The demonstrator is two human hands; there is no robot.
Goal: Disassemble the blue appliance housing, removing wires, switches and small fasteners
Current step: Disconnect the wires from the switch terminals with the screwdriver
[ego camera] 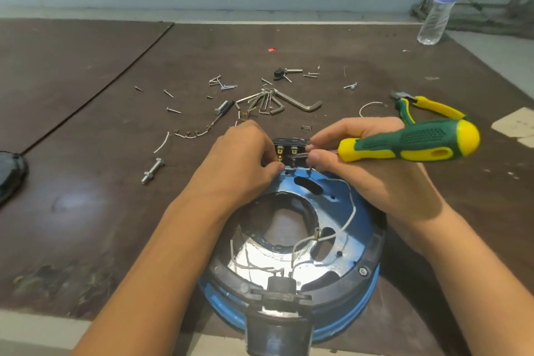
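Note:
The round blue appliance housing (358,228) lies near the table's front edge, open side up, with a shiny metal floor and loose white wires (348,218) inside. At its far rim stands a black switch block (291,150) with brass terminals. My left hand (245,159) pinches at the left side of that block. My right hand (372,162) holds a green and yellow screwdriver (410,141), its shaft pointing left at the terminals.
Several loose screws (222,84), a bunch of hex keys (271,101), a bolt with nut (151,172), cut wire pieces (190,134) and green-yellow pliers (416,107) lie beyond the housing. A water bottle (439,6) stands at the far right. A black object (11,173) sits at the left edge.

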